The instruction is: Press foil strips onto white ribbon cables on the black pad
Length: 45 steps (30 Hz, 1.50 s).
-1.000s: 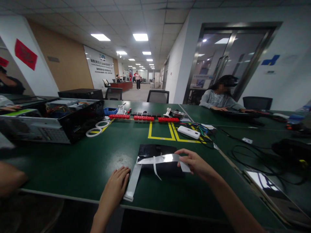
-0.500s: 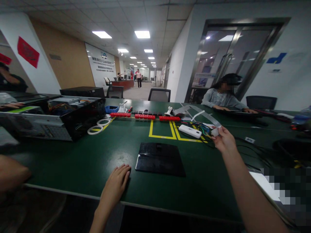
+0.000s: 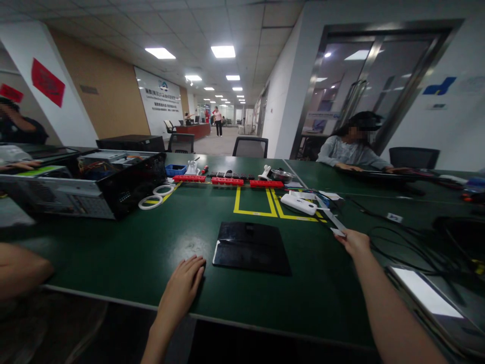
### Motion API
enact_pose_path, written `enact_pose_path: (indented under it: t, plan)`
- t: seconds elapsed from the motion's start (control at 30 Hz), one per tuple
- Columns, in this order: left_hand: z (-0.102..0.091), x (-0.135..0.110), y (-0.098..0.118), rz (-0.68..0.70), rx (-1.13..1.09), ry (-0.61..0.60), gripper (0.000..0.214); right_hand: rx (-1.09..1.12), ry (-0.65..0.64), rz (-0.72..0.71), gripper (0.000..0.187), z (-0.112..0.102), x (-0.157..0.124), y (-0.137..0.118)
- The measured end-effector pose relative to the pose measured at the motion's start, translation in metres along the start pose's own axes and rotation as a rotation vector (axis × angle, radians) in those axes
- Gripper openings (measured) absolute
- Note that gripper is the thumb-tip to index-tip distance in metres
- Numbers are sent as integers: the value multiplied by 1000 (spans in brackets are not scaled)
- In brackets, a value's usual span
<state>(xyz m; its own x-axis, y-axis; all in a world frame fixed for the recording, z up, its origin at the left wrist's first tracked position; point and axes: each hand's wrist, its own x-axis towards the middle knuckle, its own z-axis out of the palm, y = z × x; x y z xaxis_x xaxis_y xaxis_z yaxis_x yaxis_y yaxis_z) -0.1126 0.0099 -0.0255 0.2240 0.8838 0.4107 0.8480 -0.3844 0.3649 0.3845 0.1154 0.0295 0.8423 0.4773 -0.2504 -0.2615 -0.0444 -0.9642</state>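
Observation:
My left hand (image 3: 182,289) lies flat and open on the green table (image 3: 113,253), just left of a flat black panel (image 3: 250,247). My right hand (image 3: 354,241) is stretched out to the right. Its fingertips are closed on the near end of a grey ribbon cable (image 3: 329,216). The cable lies along the table beside a white oblong device (image 3: 301,205) and some coloured wires.
An open computer case (image 3: 83,187) stands at the left with two white tape rings (image 3: 150,202) beside it. Red strips (image 3: 227,182) and yellow tape marks (image 3: 253,206) lie further back. Black cables (image 3: 401,242) and a shiny tablet (image 3: 428,298) are at the right. A person (image 3: 350,149) sits across; another person's arm (image 3: 18,268) shows at the left.
My right hand lifted the ribbon cable off the black panel, swung it up and to the right, and lowered it onto the table beside the white device. My left hand stayed put.

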Motion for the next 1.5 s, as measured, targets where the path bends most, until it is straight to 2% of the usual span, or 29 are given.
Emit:
enact_pose_path:
  t: [0.23, 0.47, 0.7, 0.83, 0.93, 1.0, 1.1, 1.23, 1.3, 1.4, 1.5]
  plan:
    - [0, -1, -1, -4, 2, 1, 31, 33, -42, -59, 23, 7, -11, -4]
    - [-1, 0, 0, 3, 7, 2, 30, 85, -159, -195, 30, 22, -38, -27]
    - [-2, -1, 1, 8, -12, 28, 29, 155, -505, -410, 35, 40, -103, -59]
    - [-4, -1, 2, 8, -9, 13, 30, 180, -725, -482, 43, 36, -151, -74]
    - [-4, -1, 3, 11, -6, 8, 30, 111, -817, -495, 41, 26, -184, -79]
    - [-4, -1, 3, 10, 3, 3, 30, 48, -863, -458, 42, 18, -199, -76]
    - [-3, -1, 2, 12, 14, 0, 31, -29, -988, -327, 49, 9, -210, -62]
    - [-1, -2, -1, 3, 23, -16, 32, -127, -1200, -96, 53, 0, -205, -29]
    - [0, -2, -2, 1, 28, -13, 33, -193, -1262, 11, 53, -3, -197, -12]
    - [0, -2, -2, 18, 27, -15, 32, -309, -1262, 93, 53, -8, -186, 10]
    - [1, 0, -2, 18, 20, -25, 32, -426, -1231, 81, 52, -11, -177, 26]
